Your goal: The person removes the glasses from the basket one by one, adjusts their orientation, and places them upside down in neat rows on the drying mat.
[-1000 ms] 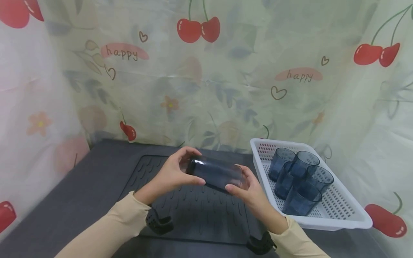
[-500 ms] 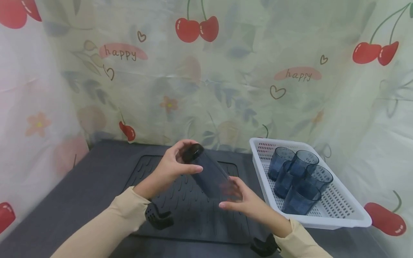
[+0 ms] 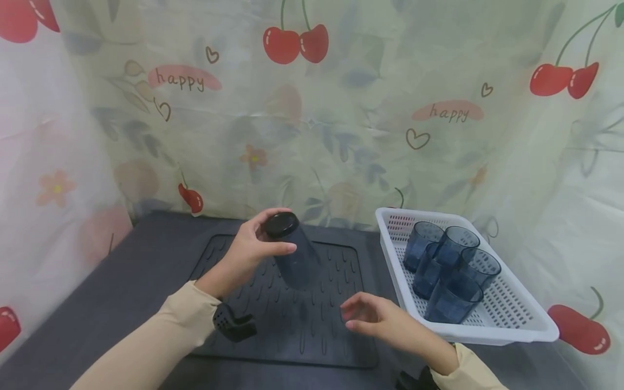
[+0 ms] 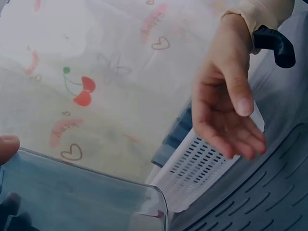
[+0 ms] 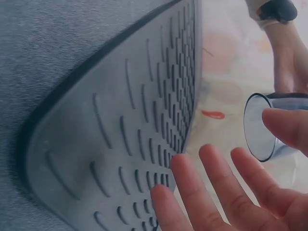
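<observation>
My left hand (image 3: 251,252) grips a blue tinted drinking glass (image 3: 297,260) near its dark base. The glass is tilted upside down, base up and mouth down, above a black ribbed drying mat (image 3: 341,346). In the left wrist view the clear wall of the glass (image 4: 91,192) fills the lower left, with the thumb on it. To the right and lower, my right hand (image 3: 385,322) is apart from the glass, its fingers loosely bent and holding nothing. The right wrist view shows the round mouth of the glass (image 5: 260,127) beyond the spread fingers (image 5: 211,173).
A white perforated plastic basket (image 3: 531,325) stands on the dark table (image 3: 141,260) to the right. Several matching blue glasses (image 3: 455,298) stand in its left part, mouths up. A cherry-print curtain (image 3: 312,135) hangs behind and at both sides.
The glass has swung from nearly level to steeply tilted, mouth down. My right hand has let go of its mouth end and drawn back right and down; the left hand still holds it.
</observation>
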`<action>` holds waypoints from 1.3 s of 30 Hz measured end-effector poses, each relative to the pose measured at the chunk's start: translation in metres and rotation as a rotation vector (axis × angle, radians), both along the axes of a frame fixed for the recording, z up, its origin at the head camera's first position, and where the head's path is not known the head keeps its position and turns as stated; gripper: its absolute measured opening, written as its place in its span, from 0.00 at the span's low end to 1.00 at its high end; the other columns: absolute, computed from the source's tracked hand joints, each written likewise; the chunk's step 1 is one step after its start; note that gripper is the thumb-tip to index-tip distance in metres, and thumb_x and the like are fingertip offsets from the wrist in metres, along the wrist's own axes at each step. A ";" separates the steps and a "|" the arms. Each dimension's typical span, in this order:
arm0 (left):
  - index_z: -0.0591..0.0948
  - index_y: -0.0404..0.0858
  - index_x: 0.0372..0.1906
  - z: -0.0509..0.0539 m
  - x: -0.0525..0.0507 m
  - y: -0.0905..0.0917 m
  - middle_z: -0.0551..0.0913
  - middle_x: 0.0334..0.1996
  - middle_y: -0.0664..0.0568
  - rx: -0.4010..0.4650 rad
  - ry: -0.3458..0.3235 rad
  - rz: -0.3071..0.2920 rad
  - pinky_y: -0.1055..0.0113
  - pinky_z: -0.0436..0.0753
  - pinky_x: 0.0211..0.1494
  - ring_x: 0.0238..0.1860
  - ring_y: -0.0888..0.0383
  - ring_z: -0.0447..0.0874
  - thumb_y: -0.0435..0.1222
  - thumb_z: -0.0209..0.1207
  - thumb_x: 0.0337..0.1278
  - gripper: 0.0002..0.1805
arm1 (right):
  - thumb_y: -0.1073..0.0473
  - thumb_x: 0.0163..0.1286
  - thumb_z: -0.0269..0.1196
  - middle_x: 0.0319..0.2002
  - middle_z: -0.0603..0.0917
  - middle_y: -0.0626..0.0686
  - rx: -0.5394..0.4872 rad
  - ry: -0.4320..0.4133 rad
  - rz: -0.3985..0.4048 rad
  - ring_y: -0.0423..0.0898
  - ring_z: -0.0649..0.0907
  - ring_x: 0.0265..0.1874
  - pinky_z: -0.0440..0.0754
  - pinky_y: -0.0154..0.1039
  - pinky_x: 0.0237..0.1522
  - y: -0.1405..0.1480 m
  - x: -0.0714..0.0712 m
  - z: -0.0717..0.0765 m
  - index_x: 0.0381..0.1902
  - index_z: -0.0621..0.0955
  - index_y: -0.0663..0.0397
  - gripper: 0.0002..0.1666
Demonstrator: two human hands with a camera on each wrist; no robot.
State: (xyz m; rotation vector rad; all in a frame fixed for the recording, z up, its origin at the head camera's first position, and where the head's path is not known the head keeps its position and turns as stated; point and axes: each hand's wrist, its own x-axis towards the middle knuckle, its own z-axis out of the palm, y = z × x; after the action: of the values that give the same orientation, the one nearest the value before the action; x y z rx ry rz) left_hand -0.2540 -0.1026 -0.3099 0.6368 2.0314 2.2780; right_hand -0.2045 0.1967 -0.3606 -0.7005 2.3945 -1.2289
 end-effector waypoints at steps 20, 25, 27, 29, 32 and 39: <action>0.69 0.44 0.66 -0.002 -0.017 -0.026 0.72 0.61 0.46 -0.123 0.006 0.112 0.63 0.82 0.52 0.58 0.54 0.77 0.27 0.70 0.48 0.38 | 0.54 0.70 0.61 0.41 0.84 0.51 0.015 -0.003 0.008 0.38 0.81 0.35 0.78 0.32 0.34 0.014 0.012 -0.011 0.50 0.78 0.58 0.16; 0.69 0.44 0.67 -0.002 -0.024 -0.035 0.72 0.62 0.47 -0.165 -0.005 0.154 0.62 0.81 0.54 0.60 0.53 0.76 0.29 0.70 0.49 0.38 | 0.54 0.70 0.61 0.41 0.84 0.52 0.010 -0.024 0.001 0.39 0.81 0.35 0.78 0.32 0.33 0.013 0.013 -0.013 0.49 0.78 0.57 0.15; 0.68 0.45 0.67 -0.001 -0.026 -0.038 0.72 0.62 0.46 -0.181 -0.013 0.172 0.60 0.80 0.55 0.60 0.52 0.76 0.30 0.70 0.49 0.38 | 0.54 0.70 0.61 0.41 0.83 0.52 0.006 -0.031 -0.002 0.40 0.81 0.35 0.78 0.32 0.33 0.013 0.013 -0.013 0.49 0.78 0.58 0.15; 0.68 0.45 0.68 -0.001 -0.028 -0.042 0.71 0.63 0.46 -0.201 -0.017 0.193 0.58 0.79 0.56 0.61 0.50 0.75 0.31 0.70 0.49 0.39 | 0.54 0.70 0.61 0.41 0.83 0.53 0.000 -0.036 -0.002 0.40 0.81 0.36 0.78 0.32 0.33 0.014 0.013 -0.014 0.49 0.78 0.58 0.15; 0.67 0.44 0.69 0.000 -0.033 -0.047 0.71 0.63 0.44 -0.214 -0.021 0.215 0.54 0.78 0.58 0.61 0.48 0.75 0.31 0.70 0.50 0.39 | 0.54 0.70 0.61 0.41 0.83 0.53 -0.009 -0.030 0.002 0.39 0.81 0.35 0.78 0.32 0.33 0.014 0.014 -0.015 0.49 0.78 0.59 0.15; 0.65 0.43 0.69 -0.001 -0.048 -0.062 0.70 0.64 0.44 -0.265 -0.024 0.290 0.50 0.75 0.61 0.62 0.47 0.73 0.32 0.70 0.50 0.40 | 0.55 0.70 0.61 0.41 0.83 0.54 -0.024 -0.021 0.004 0.39 0.81 0.35 0.78 0.32 0.34 0.016 0.014 -0.017 0.48 0.78 0.60 0.16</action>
State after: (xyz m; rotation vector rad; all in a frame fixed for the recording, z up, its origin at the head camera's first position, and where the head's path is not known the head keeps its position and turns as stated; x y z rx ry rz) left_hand -0.3018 -0.1646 -0.3114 0.3136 2.4956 2.0737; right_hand -0.1907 0.2126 -0.3775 -0.6958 2.3645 -1.2590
